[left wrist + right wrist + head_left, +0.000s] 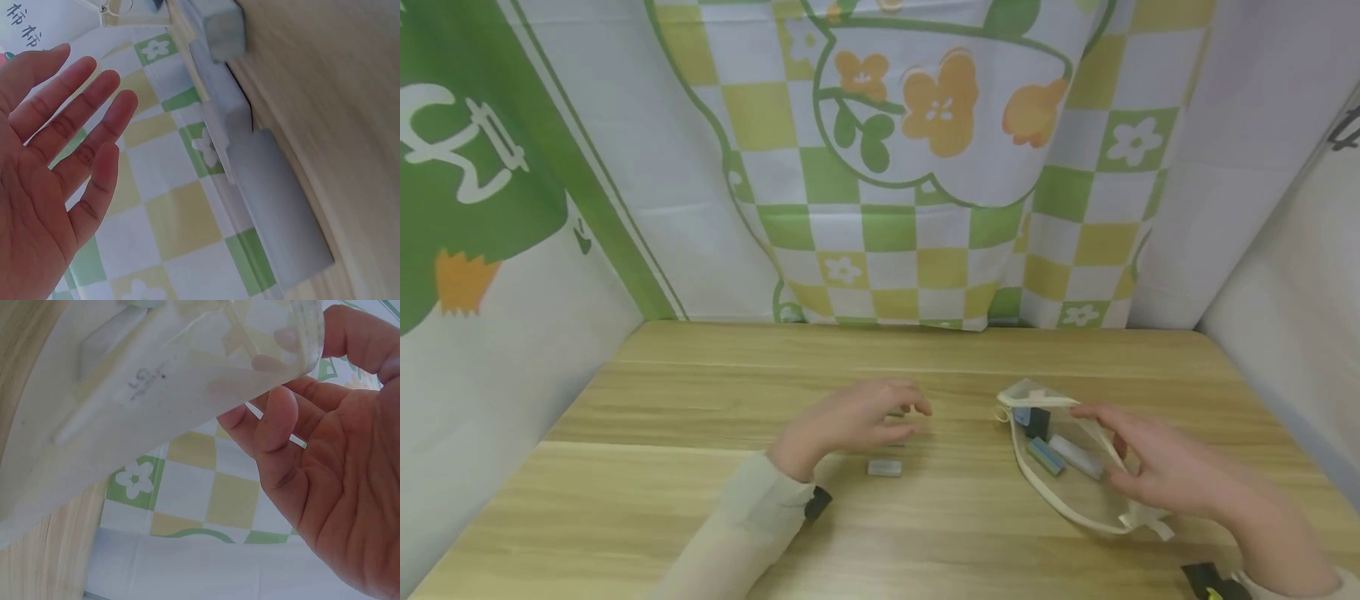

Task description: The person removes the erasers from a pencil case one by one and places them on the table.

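Observation:
My left hand (pixel 861 417) hovers over the table's middle, its fingers loosely bent and nothing in its grasp. Below and beside it lie small pale blocks, like erasers; one white block (pixel 884 468) shows fully, while others are partly hidden by the hand. Several such grey-white blocks (pixel 281 206) stand in a row in the left wrist view. At the right, my right hand (pixel 1180 467) pinches the edge of a clear zip pouch (pixel 169 394) and holds it up. Inside the pouch are a blue-green block (pixel 1047 457), a white block (pixel 1077 457) and a dark blue item (pixel 1037 423).
The wooden table (pixel 700 500) reaches back to a checked, flowered cloth (pixel 895 242). White and green cloth walls stand at both sides. A pale tab (pixel 1150 523) sticks out at the pouch's near end.

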{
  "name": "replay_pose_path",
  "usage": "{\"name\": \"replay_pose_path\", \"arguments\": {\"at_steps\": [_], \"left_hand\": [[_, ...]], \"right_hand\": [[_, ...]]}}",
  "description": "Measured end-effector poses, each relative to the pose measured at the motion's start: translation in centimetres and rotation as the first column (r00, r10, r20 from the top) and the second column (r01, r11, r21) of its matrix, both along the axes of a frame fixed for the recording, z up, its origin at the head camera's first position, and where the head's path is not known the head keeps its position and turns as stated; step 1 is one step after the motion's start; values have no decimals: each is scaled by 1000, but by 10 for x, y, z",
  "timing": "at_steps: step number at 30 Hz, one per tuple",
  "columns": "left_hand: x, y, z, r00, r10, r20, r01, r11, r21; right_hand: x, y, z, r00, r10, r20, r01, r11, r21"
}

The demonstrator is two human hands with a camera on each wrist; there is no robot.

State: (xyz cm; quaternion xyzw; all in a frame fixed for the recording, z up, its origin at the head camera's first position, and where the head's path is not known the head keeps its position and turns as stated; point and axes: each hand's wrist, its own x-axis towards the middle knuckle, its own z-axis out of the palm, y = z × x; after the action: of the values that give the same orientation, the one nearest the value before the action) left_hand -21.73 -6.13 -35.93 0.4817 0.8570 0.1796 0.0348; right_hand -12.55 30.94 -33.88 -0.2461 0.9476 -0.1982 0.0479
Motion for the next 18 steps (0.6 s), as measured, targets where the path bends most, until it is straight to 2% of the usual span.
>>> {"name": "replay_pose_path", "arguments": {"at_steps": [6, 12, 18], "left_hand": [[1, 8, 1, 1000, 5, -20, -6, 999, -37], [1, 17, 5, 1000, 15, 13, -14, 999, -30], [-2, 27, 8, 1000, -24, -6, 24, 1000, -19]], "right_hand": [[1, -2, 0, 1000, 0, -14, 0, 1000, 5], [1, -3, -1, 1000, 6, -14, -6, 1000, 5], [0, -2, -1, 1000, 18, -24, -18, 1000, 2]]}}
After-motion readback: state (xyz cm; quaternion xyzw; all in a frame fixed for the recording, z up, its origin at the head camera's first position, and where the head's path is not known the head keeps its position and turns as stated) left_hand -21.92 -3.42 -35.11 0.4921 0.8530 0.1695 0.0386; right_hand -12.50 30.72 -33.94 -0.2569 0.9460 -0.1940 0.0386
